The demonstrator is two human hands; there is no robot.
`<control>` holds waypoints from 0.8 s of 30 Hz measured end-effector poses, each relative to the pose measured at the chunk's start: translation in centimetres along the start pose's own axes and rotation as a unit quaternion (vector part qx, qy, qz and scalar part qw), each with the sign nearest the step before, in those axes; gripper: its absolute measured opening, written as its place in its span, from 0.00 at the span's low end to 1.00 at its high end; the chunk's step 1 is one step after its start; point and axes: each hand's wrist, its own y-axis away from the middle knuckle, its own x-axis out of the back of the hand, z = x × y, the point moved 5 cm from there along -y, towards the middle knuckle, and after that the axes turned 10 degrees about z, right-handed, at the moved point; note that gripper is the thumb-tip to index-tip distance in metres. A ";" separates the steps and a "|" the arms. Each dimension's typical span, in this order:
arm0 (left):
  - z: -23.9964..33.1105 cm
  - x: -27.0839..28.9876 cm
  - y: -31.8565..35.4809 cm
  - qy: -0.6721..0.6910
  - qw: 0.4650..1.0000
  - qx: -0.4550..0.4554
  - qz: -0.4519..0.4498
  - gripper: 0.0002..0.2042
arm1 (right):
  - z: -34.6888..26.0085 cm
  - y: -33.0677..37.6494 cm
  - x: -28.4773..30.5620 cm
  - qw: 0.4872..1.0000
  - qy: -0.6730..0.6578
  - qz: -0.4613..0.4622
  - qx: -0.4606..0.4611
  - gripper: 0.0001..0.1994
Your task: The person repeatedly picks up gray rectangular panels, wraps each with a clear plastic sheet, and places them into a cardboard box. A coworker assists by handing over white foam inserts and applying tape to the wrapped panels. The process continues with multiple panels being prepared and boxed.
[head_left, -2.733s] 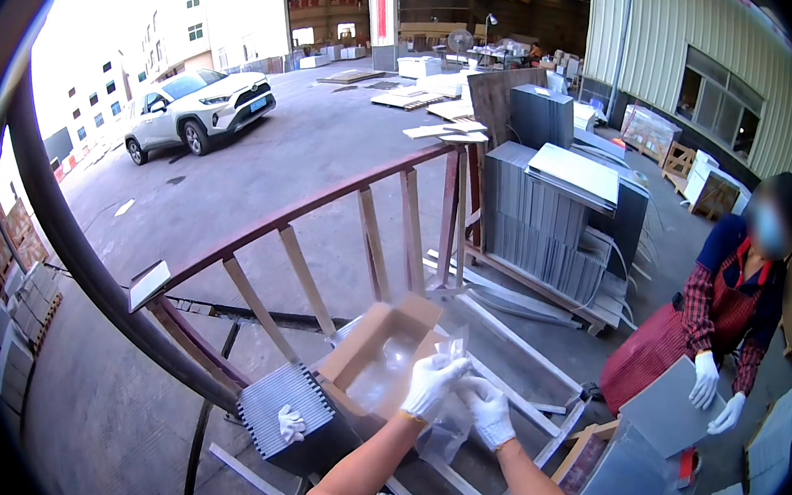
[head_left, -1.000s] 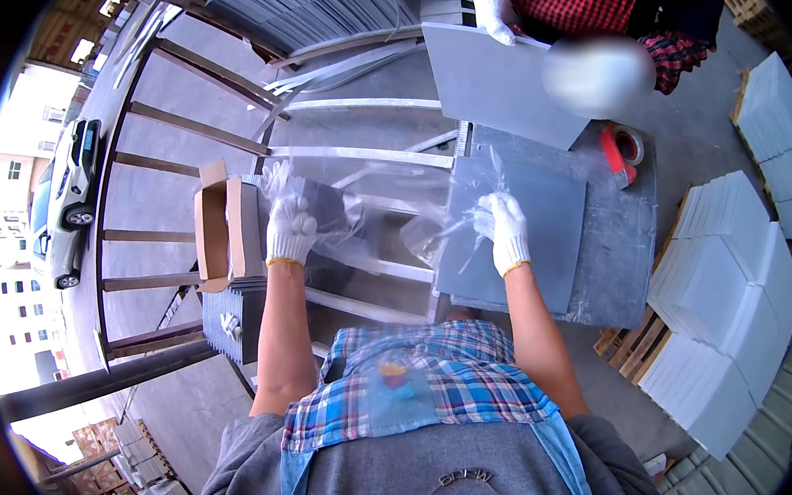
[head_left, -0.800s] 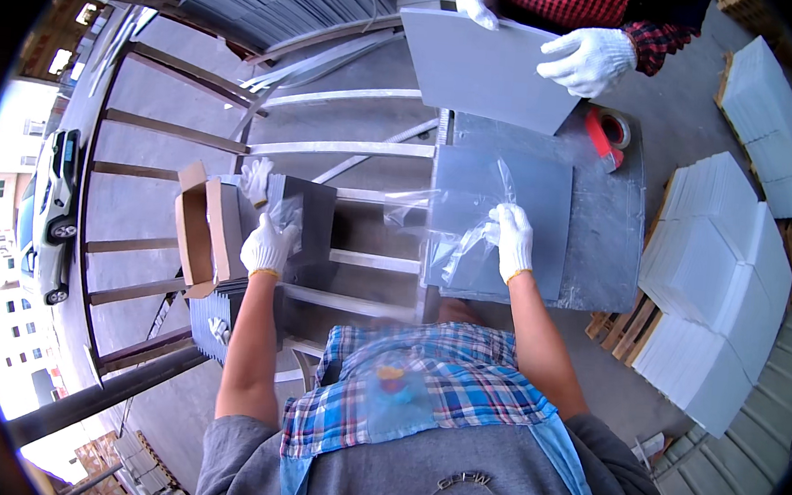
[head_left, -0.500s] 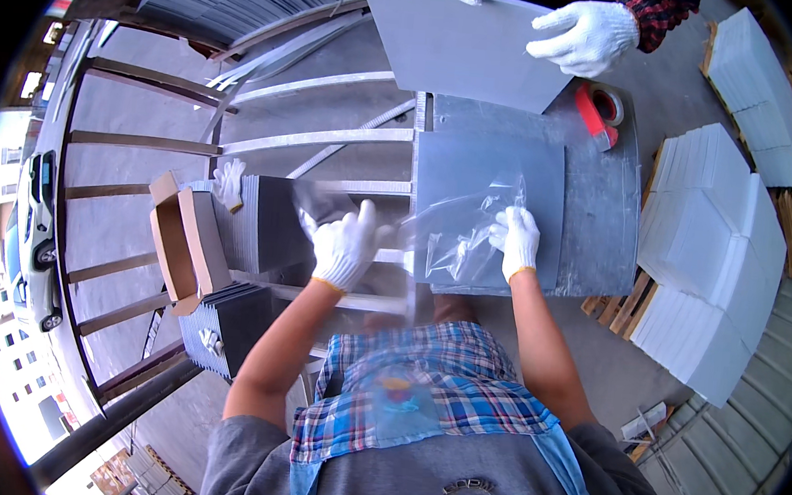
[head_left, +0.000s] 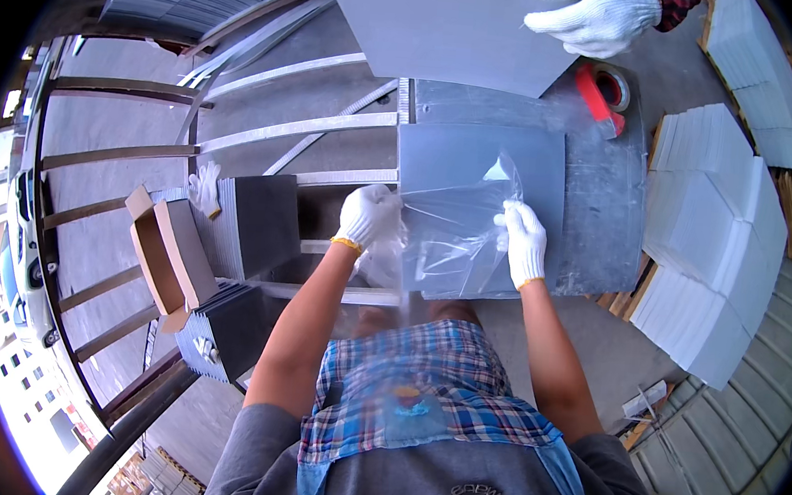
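Observation:
Clear plastic film (head_left: 451,252) stretches, wrinkled and shiny, over a flat grey panel (head_left: 486,162) in front of me. In a white knit glove, my left hand (head_left: 368,215) is closed on the film's left part, just off the panel's left edge, and some film hangs below it. My right hand (head_left: 523,244), gloved the same way, pinches the film's right edge above the panel. The panel lies on a grey worktable (head_left: 600,217). Past it, a co-worker's gloved hand (head_left: 600,20) is by another grey panel (head_left: 441,28).
A red tape dispenser (head_left: 601,101) sits at the table's far right. Left, on a slatted metal frame (head_left: 298,137), are an open cardboard box (head_left: 168,253), dark panel stacks (head_left: 263,223) and a loose glove (head_left: 203,188). White stacks (head_left: 695,225) stand on pallets at right.
My left hand has come up and inward, and the film is now pulled tighter between my hands. The co-worker's panel sits higher in view, and one of their hands has gone out of sight.

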 end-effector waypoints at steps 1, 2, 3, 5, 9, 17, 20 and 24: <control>1.5 0.9 0.1 -0.102 0.989 -0.081 0.068 0.13 | -0.1 0.0 0.4 1.000 0.010 0.000 0.027 0.15; 2.3 1.0 0.1 -0.149 0.969 -0.159 0.117 0.12 | 0.1 -0.1 0.7 0.998 0.021 -0.002 0.053 0.16; 3.1 1.0 0.0 -0.196 0.937 -0.236 0.166 0.12 | -0.2 -0.2 0.6 0.996 0.030 -0.004 0.079 0.16; 3.8 0.2 -1.3 -0.234 0.916 -0.255 0.203 0.13 | -0.3 -0.5 0.6 0.998 -0.006 0.007 0.060 0.16; 6.3 -1.0 -1.6 -0.279 0.905 -0.203 0.248 0.21 | -1.2 -1.9 0.6 0.996 -0.030 0.031 0.073 0.15; 7.1 -4.2 1.5 -0.361 0.846 -0.362 0.150 0.27 | -3.5 -5.4 1.7 0.998 0.052 -0.033 0.031 0.13; 6.6 -2.2 -1.1 -0.243 0.886 -0.261 0.295 0.24 | -4.7 -5.8 1.8 0.997 0.077 -0.021 0.026 0.12; 4.7 -0.2 -2.1 -0.129 0.853 -0.241 0.444 0.24 | -3.8 -6.2 1.7 0.997 0.065 -0.032 0.001 0.12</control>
